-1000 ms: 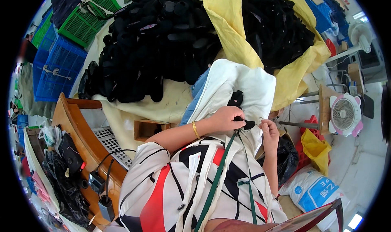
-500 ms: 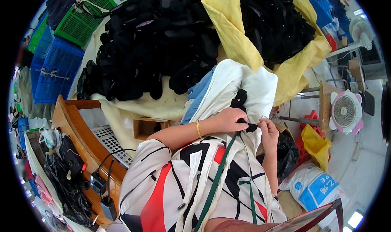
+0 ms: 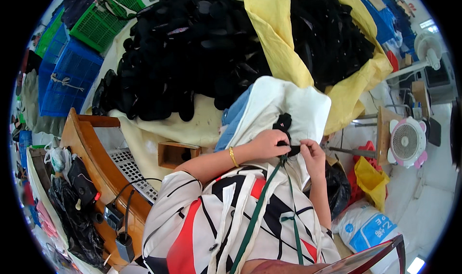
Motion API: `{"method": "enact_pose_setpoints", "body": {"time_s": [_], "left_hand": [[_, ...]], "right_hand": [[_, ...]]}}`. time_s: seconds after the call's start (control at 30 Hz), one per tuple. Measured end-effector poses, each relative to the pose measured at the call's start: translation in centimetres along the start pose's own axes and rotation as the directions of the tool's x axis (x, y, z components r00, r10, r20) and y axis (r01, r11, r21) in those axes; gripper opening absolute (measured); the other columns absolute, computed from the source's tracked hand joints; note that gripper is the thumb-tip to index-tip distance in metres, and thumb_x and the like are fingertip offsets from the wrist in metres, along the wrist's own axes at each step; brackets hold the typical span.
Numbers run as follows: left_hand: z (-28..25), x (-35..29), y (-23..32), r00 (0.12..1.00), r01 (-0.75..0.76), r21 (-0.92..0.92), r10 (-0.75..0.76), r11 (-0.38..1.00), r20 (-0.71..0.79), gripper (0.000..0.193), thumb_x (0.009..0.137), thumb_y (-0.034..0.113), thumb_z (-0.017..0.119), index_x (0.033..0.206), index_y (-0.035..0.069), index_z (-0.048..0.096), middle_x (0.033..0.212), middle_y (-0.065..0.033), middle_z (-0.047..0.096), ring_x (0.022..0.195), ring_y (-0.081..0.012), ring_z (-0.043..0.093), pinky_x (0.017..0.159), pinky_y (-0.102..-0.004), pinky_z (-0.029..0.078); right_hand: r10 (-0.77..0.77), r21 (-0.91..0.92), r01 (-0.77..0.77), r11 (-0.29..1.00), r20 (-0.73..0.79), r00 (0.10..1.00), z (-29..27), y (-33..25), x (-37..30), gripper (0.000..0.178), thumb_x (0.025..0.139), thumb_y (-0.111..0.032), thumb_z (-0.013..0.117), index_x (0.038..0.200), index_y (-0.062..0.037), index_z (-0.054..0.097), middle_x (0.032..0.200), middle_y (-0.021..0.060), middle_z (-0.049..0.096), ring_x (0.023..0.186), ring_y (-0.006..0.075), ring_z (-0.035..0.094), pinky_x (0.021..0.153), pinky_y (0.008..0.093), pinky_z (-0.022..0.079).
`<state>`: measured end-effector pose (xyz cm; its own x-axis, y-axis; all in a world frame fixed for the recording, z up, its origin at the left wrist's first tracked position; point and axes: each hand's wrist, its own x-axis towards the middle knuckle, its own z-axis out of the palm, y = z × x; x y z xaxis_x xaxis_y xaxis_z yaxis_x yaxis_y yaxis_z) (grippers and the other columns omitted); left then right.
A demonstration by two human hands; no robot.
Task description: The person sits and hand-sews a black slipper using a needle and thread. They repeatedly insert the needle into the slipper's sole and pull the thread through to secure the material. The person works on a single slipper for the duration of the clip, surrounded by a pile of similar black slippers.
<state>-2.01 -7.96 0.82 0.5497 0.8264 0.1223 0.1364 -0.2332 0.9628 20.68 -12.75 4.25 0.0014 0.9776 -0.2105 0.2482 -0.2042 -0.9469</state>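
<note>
My left hand (image 3: 271, 144), with a gold bracelet at the wrist, is closed with its fingertips on a small black cloth piece (image 3: 295, 150) above my lap. The thumb and fingers of my right hand (image 3: 313, 154) pinch the other end of that piece. More black fabric (image 3: 283, 122) lies just beyond my left hand, on the white cloth (image 3: 308, 103) over my lap. I cannot tell whether it joins the held piece. A dark green ribbon (image 3: 257, 211) runs down my front from beneath my hands.
Ahead rises a big heap of black shoe-like pieces (image 3: 192, 52), beside a yellow sheet (image 3: 269, 19). To the left stand a blue crate (image 3: 72, 76), a green crate (image 3: 103, 24) and a wooden frame (image 3: 91, 163). At right are a small fan (image 3: 405, 138) and a white sack (image 3: 368, 226).
My right hand has turned and closed on the black piece's end; the thin pale loop beside its fingers no longer shows. My left hand stays nearly in place. The view has shifted slightly.
</note>
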Motion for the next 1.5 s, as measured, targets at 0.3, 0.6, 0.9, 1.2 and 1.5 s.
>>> {"method": "enact_pose_setpoints", "body": {"time_s": [0.3, 0.6, 0.9, 1.2, 1.5], "left_hand": [[-2.3, 1.2, -1.4, 0.998, -0.048, -0.020, 0.047, 0.999, -0.029, 0.024, 0.083, 0.023, 0.074, 0.092, 0.002, 0.069, 0.085, -0.0128, 0.068, 0.077, -0.0273, 0.064, 0.070, -0.0343, 0.050], [-5.7, 3.7, -3.1, 0.960, 0.204, -0.371, -0.259, 0.906, -0.103, 0.011, 0.094, 0.013, 0.066, 0.094, 0.002, 0.069, 0.079, 0.0045, 0.061, 0.070, -0.0038, 0.051, 0.063, -0.0222, 0.044], [-5.7, 3.3, -3.3, 0.951, 0.161, -0.335, -0.236, 0.928, -0.198, 0.016, 0.090, 0.015, 0.067, 0.089, -0.001, 0.067, 0.074, -0.0027, 0.064, 0.067, -0.0078, 0.052, 0.063, -0.0269, 0.045], [-12.3, -0.5, -9.4, 0.821, 0.250, -0.237, -0.335, 0.939, -0.462, 0.013, 0.089, 0.014, 0.069, 0.090, 0.002, 0.071, 0.077, 0.0019, 0.065, 0.069, -0.0042, 0.054, 0.062, -0.0227, 0.045], [-31.5, -1.0, -23.9, 0.576, 0.528, 0.155, -0.217, 0.835, -0.788, 0.016, 0.086, 0.019, 0.065, 0.096, 0.008, 0.070, 0.091, -0.0128, 0.070, 0.085, -0.0302, 0.068, 0.075, -0.0386, 0.054]], "right_hand": [[-0.076, -0.282, 0.106, 0.954, 0.115, 0.990, 1.3, -2.0, 1.6, 0.017, 0.089, -0.008, 0.072, 0.102, 0.0021, 0.068, 0.091, 0.0075, 0.070, 0.083, 0.0131, 0.066, 0.077, 0.0271, 0.053], [-0.067, -0.280, 0.048, 0.959, -0.059, 0.996, 0.3, -0.7, 4.2, 0.014, 0.090, -0.008, 0.070, 0.097, 0.0035, 0.066, 0.085, 0.0054, 0.068, 0.079, 0.0094, 0.061, 0.077, 0.0255, 0.051], [0.032, -0.131, -0.040, 0.991, -0.059, 0.998, 0.4, 2.4, 4.2, 0.013, 0.092, -0.009, 0.069, 0.099, 0.0015, 0.066, 0.085, -0.0029, 0.063, 0.076, 0.0043, 0.056, 0.071, 0.0207, 0.048], [0.003, -0.022, -0.005, 1.000, -0.119, 0.993, 1.2, 2.6, 6.2, 0.011, 0.096, -0.009, 0.067, 0.103, -0.0017, 0.063, 0.087, -0.0044, 0.060, 0.078, 0.0027, 0.052, 0.073, 0.0178, 0.043], [-0.031, 0.024, 0.043, 0.999, -0.368, 0.929, 2.1, 2.1, 13.0, 0.010, 0.098, -0.009, 0.063, 0.104, -0.0007, 0.062, 0.095, 0.0032, 0.065, 0.084, 0.0122, 0.065, 0.083, 0.0278, 0.053]]}}
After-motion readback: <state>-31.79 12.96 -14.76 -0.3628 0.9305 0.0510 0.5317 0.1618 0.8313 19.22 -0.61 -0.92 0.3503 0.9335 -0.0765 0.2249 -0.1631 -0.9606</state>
